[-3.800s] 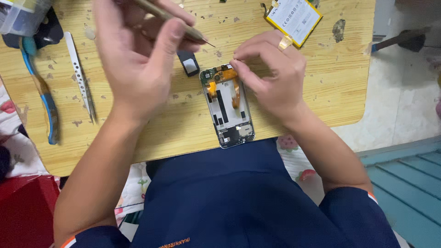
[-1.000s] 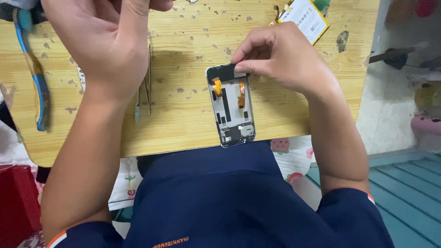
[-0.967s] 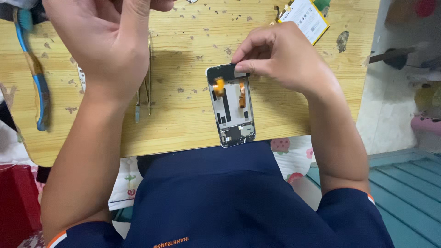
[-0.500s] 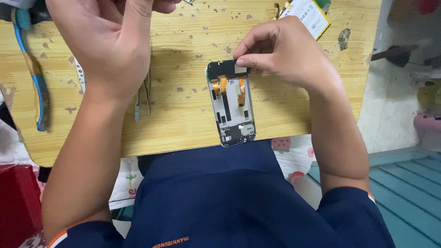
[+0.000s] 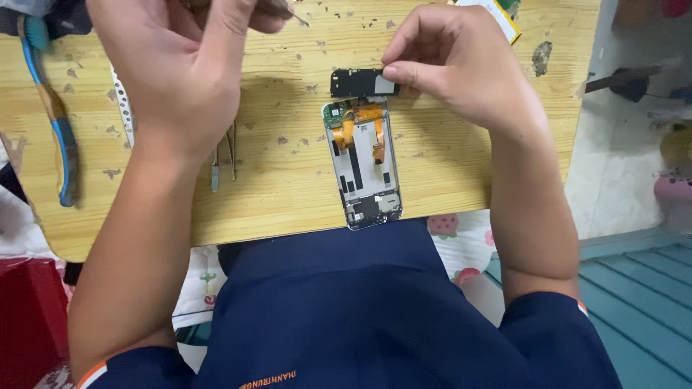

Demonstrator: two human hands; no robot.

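- Near the middle of the desk's front edge lies the opened phone point(image 5: 362, 164), back off, lengthwise toward the person, its lower end right at the desk's front edge.
- Orange flex cables point(image 5: 364, 122) cross the phone's upper part; a small circuit board shows at its lower end.
- Just beyond the phone's top end, the right hand point(image 5: 454, 65) pinches a small black cover plate point(image 5: 358, 83) between thumb and fingers, holding it by its right end; the plate sits level, right beside the phone's top edge, and I cannot tell whether it touches.
- Toward the desk's back edge, left of the phone, the left hand point(image 5: 184, 65) is raised and closed around a thin pointed tool point(image 5: 285, 10), whose tip points right.
- Below the left hand, metal tweezers point(image 5: 223, 155) lie on the wood, well apart from the phone; bare wood lies between them.
- Along the desk's left edge rest blue-handled pliers point(image 5: 54, 119), with a pale perforated strip point(image 5: 122, 104) beside them.
- At the back right corner sits a flat white pack with a yellow rim point(image 5: 494, 11), cut off by the frame.
- Right of the phone, the wooden desk point(image 5: 461, 180) is bare up to its right edge, apart from the right forearm above it.
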